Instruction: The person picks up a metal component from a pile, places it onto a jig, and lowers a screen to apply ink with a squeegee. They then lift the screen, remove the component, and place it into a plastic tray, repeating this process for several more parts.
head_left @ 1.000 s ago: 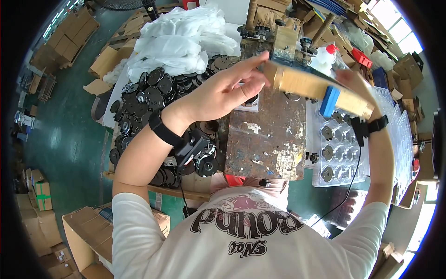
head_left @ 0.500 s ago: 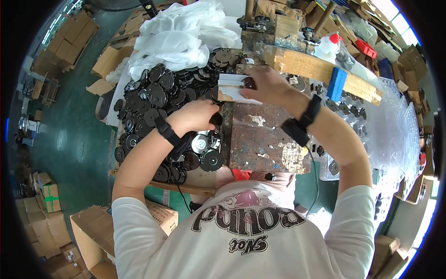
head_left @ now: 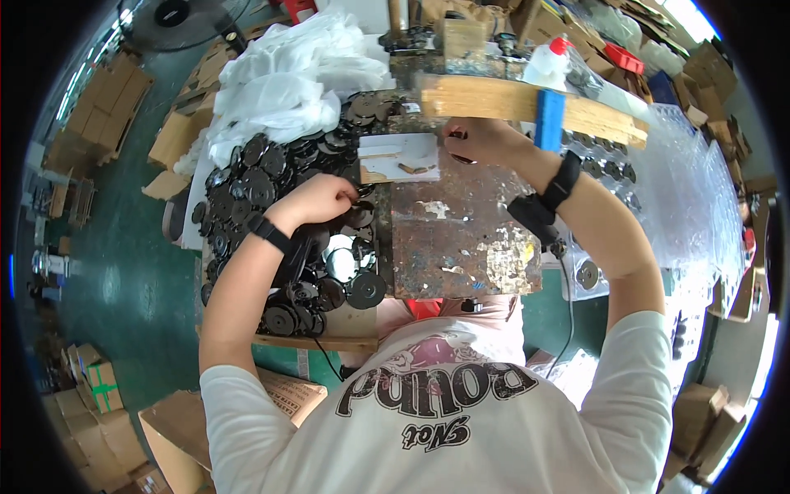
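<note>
My left hand [head_left: 319, 200] is at the right edge of a heap of black round metal discs [head_left: 257, 188], fingers curled in a pinch. A black disc [head_left: 360, 216] lies at its fingertips and seems gripped, though the fingers partly hide the contact. My right hand [head_left: 487, 142] is closed on a small dark round part [head_left: 457, 142], mostly covered by the fingers. Between the hands, a white card [head_left: 399, 146] rests on the worn workbench [head_left: 453, 222], with small brown pieces [head_left: 417, 168] on it.
A wooden beam [head_left: 485, 100] with a blue block [head_left: 549, 119] crosses behind my right hand. White plastic bags [head_left: 288, 74] lie beyond the heap. A red-capped bottle [head_left: 549, 62] stands at the back. Clear plastic trays [head_left: 683, 198] are on the right, and a fan [head_left: 173, 16] is at far left.
My right hand has moved right off the white card with the dark part, uncovering the small brown pieces. My left hand has drawn slightly left. The whole view has shifted a little.
</note>
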`<state>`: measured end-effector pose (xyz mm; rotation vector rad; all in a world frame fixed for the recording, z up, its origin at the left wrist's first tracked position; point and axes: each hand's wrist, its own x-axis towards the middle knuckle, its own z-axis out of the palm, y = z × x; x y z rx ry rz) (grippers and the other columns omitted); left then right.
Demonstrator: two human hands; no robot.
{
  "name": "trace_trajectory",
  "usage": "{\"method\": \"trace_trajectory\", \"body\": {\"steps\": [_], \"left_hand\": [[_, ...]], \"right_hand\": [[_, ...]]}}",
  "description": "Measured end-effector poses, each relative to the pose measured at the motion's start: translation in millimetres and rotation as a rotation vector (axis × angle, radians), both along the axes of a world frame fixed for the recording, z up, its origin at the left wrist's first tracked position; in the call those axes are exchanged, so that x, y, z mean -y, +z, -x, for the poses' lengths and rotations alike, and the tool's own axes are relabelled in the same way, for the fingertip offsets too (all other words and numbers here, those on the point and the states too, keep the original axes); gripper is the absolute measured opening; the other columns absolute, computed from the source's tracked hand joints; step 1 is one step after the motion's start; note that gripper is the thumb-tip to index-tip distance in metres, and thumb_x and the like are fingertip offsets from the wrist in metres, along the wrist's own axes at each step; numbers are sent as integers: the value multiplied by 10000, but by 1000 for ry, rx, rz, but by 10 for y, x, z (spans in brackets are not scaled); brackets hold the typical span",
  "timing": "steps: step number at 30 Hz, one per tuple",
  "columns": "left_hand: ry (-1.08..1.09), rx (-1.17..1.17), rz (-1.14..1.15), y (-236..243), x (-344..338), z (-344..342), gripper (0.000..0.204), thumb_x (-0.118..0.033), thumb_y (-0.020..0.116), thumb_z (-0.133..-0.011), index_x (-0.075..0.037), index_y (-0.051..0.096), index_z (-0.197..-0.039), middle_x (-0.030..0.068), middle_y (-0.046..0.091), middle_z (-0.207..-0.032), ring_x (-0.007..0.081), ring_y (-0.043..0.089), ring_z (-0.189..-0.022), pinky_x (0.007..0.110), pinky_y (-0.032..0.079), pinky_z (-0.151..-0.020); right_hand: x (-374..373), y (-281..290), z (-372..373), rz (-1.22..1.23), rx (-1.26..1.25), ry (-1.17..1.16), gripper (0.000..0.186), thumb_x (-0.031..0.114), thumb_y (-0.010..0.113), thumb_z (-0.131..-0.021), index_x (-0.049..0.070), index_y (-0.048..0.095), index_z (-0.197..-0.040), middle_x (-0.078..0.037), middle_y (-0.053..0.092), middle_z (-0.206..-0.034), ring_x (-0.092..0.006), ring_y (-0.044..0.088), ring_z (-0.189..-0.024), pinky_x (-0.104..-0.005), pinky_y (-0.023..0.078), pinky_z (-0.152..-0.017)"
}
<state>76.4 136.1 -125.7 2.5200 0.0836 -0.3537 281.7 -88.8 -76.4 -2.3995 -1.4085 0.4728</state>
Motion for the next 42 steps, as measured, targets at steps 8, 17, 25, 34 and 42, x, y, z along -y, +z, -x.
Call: {"method": "trace_trajectory", "body": {"steps": [8, 17, 25, 34, 42], "left_hand": [[-143, -16, -311, 155, 383, -59, 331, -320, 673, -728, 7, 629, -764, 199, 628, -761, 366, 611, -747, 421, 495, -664], [-194, -168, -509, 249, 475, -192, 347, -328, 682, -683, 12, 637, -740, 204, 628, -752, 361, 616, -761, 435, 501, -697], [-182, -65, -440, 144, 330, -103, 238, -206, 643, -689, 19, 625, -767, 219, 611, -743, 366, 609, -730, 419, 499, -671], [117, -88, 408, 534, 49, -328, 210, -129, 568, -878, -16, 591, -1054, 1, 605, -760, 76, 539, -594, 235, 453, -562], [112, 189, 188, 198, 395, -1059, 315, -245, 614, -831, -49, 605, -1077, 72, 643, -828, 221, 604, -665, 327, 490, -638]], "right_hand": [[1480, 100, -603, -218, -26, -180, 286, 295, 590, -740, 55, 664, -876, -133, 653, -767, -261, 627, -705, -366, 493, -662], [2739, -312, -1118, 192, 142, -519, 306, 248, 647, -752, 39, 656, -976, -133, 671, -880, -255, 640, -801, -348, 500, -736], [2900, -447, -1214, 91, 126, -591, 314, 251, 641, -763, 45, 658, -1000, -142, 671, -907, -256, 641, -813, -351, 499, -744], [2626, 48, -891, -170, 75, -550, 229, 153, 626, -845, 15, 636, -1028, -86, 674, -888, -151, 618, -807, -285, 488, -726], [2254, 459, -503, -318, 36, -427, 226, 124, 608, -844, 4, 628, -1034, -104, 664, -888, -158, 614, -790, -282, 492, -714]]}}
